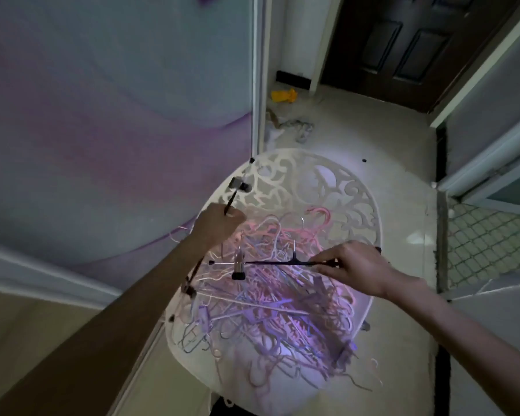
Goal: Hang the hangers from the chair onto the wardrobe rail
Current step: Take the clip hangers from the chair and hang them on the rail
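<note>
Right hand [353, 267] pinches a black clip hanger [270, 263] lying left-right over the pile [270, 307]; left hand [219, 225] seemingly grips another

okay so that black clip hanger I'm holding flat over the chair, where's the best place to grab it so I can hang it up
Judging by its pose, grip the black clip hanger at the middle of the bar, beside the upright hook, coming from above. Your right hand pinches one end, so the bar lies level and the clip dangles from the far half; a central grip should balance it and leave the hook free.
</note>
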{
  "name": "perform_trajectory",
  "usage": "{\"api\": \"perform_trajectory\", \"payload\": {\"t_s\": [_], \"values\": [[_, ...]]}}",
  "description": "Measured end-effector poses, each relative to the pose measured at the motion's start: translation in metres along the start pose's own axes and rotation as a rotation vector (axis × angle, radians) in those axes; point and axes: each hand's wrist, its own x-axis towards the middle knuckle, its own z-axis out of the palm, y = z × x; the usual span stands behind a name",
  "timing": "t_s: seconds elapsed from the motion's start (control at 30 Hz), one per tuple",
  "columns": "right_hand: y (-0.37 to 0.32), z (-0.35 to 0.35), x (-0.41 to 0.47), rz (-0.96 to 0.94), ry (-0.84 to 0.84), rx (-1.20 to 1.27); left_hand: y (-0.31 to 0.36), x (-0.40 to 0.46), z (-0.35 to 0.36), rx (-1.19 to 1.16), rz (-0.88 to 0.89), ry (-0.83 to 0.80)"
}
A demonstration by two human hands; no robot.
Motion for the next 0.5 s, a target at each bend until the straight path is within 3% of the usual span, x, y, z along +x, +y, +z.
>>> {"api": "perform_trajectory", "payload": {"t_s": [0.2, 0.33, 0.5], "values": [[-0.065, -0.046, 0.01, -0.133, -0.04, -0.053, -0.042, -0.11, -0.057, -0.252, -0.22, 0.196], [-0.118, -0.063, 0.011, -0.241, -0.028, -0.086, -0.064, -0.176, -0.091, -0.422, -0.213, 0.278], [-0.189, -0.067, -0.004, -0.326, -0.011, -0.054, -0.088, -0.255, -0.133, -0.362, -0.237, 0.334]]}}
